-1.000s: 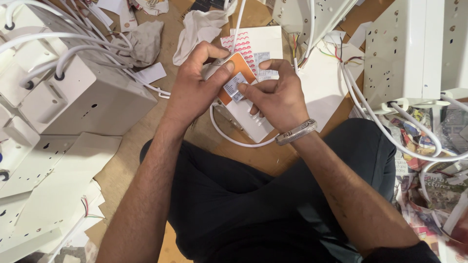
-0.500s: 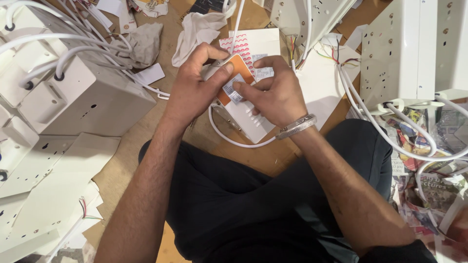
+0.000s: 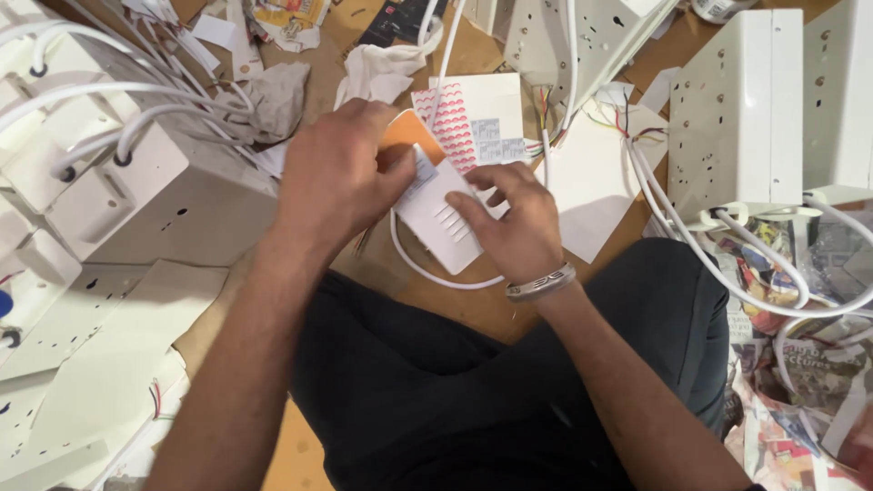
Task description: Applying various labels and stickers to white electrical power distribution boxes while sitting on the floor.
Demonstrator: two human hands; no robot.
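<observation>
My left hand (image 3: 341, 177) and my right hand (image 3: 511, 220) both grip a small white plastic unit (image 3: 438, 218) with several slots on its face and an orange part (image 3: 406, 135) at its far end. My left thumb and fingers pinch the unit's upper end. The fingers of my right hand press on its lower right side. A white cable (image 3: 427, 271) loops from under the unit. A metal bracelet (image 3: 540, 284) circles my right wrist. Behind the unit lies a white card with a red wave pattern (image 3: 466, 114).
White metal boxes with cables stand at the left (image 3: 136, 195) and right (image 3: 741, 109). A perforated white panel (image 3: 582, 45) with coloured wires lies at the back. Crumpled cloth (image 3: 377, 68), paper scraps and newspaper (image 3: 800, 364) cover the brown floor. My dark trousers (image 3: 436, 391) fill the foreground.
The camera has moved closer to my hands. My left hand has shifted over the top of the unit, hiding more of the orange part; my right hand has slid down its right side.
</observation>
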